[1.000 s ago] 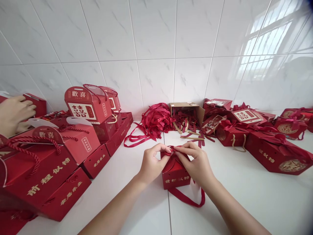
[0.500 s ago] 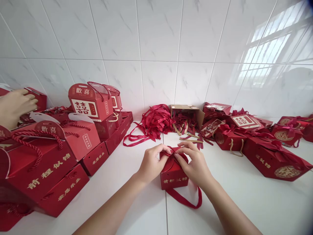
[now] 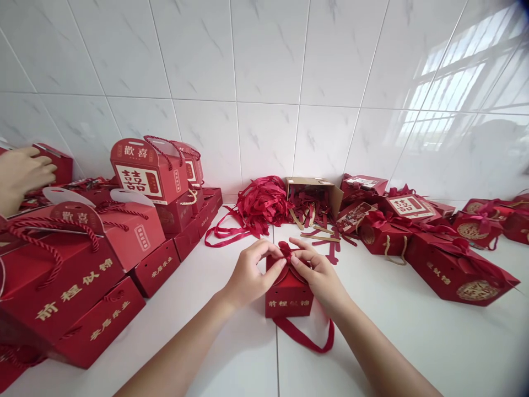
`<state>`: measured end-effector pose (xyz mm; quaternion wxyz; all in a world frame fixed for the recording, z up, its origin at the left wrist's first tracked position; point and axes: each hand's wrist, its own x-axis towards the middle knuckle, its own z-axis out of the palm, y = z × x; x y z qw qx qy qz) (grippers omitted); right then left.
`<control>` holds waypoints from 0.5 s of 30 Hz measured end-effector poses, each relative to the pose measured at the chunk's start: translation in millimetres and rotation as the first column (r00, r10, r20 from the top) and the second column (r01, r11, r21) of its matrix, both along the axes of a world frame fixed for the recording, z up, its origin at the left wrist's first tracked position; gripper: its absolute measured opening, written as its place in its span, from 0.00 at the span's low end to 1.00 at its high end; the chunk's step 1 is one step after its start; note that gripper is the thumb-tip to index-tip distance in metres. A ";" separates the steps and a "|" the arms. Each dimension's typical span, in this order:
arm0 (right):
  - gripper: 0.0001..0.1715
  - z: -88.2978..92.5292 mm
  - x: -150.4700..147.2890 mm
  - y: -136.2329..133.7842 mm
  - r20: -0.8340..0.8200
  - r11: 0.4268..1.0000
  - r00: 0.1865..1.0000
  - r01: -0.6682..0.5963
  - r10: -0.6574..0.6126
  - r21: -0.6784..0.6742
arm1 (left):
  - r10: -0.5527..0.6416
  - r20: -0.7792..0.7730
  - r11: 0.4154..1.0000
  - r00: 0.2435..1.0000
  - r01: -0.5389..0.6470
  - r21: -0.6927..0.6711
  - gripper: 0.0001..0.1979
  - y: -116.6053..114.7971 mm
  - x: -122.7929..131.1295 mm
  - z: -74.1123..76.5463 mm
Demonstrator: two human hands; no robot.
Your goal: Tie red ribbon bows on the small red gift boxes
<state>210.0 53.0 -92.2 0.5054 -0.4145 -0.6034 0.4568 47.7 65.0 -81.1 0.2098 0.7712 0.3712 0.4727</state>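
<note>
A small red gift box (image 3: 288, 300) with gold characters stands upright in front of me. On its lid both hands pinch a dark red ribbon (image 3: 285, 251), which is gathered into a small loop or knot. My left hand (image 3: 257, 270) is closed on it from the left, thumb against fingertips. From the right, my right hand (image 3: 316, 270) is closed on the same ribbon, with one finger slightly raised. A loose ribbon tail (image 3: 308, 342) curves over the table below the box. My fingers hide the exact shape of the knot.
Stacked red gift boxes (image 3: 78, 275) fill the left side, with another person's hand (image 3: 20, 173) behind them. A heap of ribbon (image 3: 262, 204) and an open carton (image 3: 316, 190) with strips lie by the wall. Ribbon-tied boxes (image 3: 458, 270) stand at right.
The ribbon at the lid now stands up as a small loop between my fingertips. Both hands have stayed at the lid. The whole view has shifted slightly.
</note>
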 end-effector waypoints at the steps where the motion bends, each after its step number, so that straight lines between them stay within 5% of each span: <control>1: 0.15 -0.3 0.2 0.2 0.008 1.000 1.000 0.003 -0.003 0.007 | -0.020 -0.040 1.000 0.999 0.020 -0.004 0.02 -0.4 -1.4 0.4; 10: 0.16 13.1 17.0 -2.9 0.230 0.991 0.970 -0.103 0.082 0.081 | -0.091 -0.023 0.977 0.996 0.085 -0.196 0.05 7.2 -14.8 6.2; 15: 0.12 12.3 18.7 -2.3 0.406 0.975 0.910 -0.009 -0.085 0.224 | -0.160 -0.059 0.963 0.985 0.142 -0.228 0.03 2.9 -24.2 15.1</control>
